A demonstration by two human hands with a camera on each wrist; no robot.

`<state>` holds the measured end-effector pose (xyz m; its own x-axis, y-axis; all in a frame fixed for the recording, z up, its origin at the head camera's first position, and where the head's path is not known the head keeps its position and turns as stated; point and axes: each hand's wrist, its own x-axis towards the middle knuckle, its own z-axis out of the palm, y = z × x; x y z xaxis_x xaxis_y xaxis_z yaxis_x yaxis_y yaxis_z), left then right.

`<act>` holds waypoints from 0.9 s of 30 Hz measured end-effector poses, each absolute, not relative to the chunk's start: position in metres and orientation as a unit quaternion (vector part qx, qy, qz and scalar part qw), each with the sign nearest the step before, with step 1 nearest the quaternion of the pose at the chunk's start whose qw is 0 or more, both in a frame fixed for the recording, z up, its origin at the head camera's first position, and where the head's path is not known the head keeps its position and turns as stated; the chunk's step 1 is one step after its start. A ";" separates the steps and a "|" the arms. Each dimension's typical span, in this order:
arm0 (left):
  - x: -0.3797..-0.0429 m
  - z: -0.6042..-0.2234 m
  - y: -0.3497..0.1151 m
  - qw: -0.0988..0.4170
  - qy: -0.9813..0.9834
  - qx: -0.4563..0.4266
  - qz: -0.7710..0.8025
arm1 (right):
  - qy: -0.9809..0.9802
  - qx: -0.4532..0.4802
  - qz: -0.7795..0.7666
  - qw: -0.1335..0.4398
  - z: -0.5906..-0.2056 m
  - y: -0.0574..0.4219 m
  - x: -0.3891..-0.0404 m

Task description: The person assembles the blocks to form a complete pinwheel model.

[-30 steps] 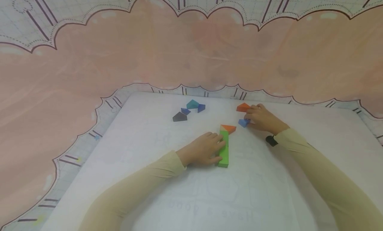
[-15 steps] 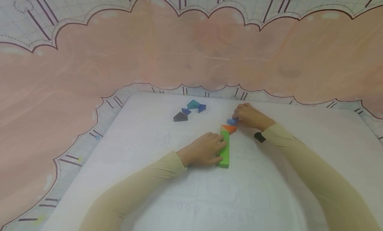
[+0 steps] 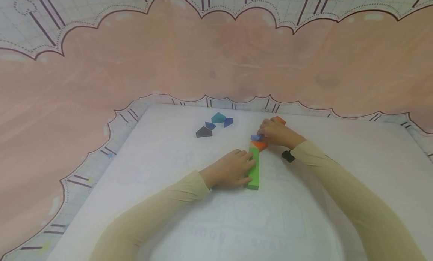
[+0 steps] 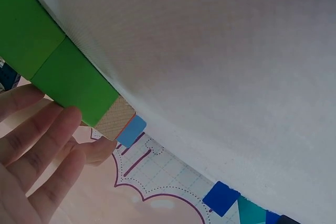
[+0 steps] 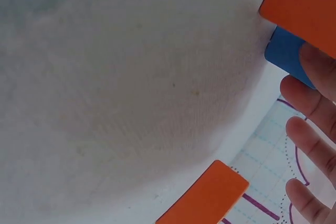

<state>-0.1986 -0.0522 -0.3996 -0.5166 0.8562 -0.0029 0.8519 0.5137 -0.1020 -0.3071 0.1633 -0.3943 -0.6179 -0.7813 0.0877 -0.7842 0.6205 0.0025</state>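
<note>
Blue block [image 3: 256,137]: just beyond near orange block [image 3: 259,145], pinched by fingers of right hand [image 3: 278,134]
Green blocks [image 3: 255,172]: fingers of left hand [image 3: 228,168] spread against them
Near orange block: could skew if blue block pushes hard

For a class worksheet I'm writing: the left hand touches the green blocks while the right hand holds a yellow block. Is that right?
Not quite: the right hand holds a blue block, not a yellow one, as the right wrist view shows. The left hand does touch the green blocks.
</note>
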 end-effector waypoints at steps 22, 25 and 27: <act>-0.197 -0.396 -0.052 0.022 -0.872 -0.488 0.042 | -0.916 0.400 0.020 -0.004 -0.390 0.142 -0.306; -0.198 -0.397 -0.053 0.029 -0.870 -0.490 0.043 | -0.917 0.399 0.024 0.003 -0.390 0.140 -0.305; -0.198 -0.398 -0.052 0.030 -0.870 -0.491 0.043 | -0.918 0.397 0.025 0.007 -0.390 0.139 -0.305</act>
<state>-0.1977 -0.0525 -0.3980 -0.5162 0.8564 0.0108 0.8512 0.5144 -0.1040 -0.3051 0.1393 -0.3899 -0.6850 -0.7278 0.0322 -0.7285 0.6838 -0.0407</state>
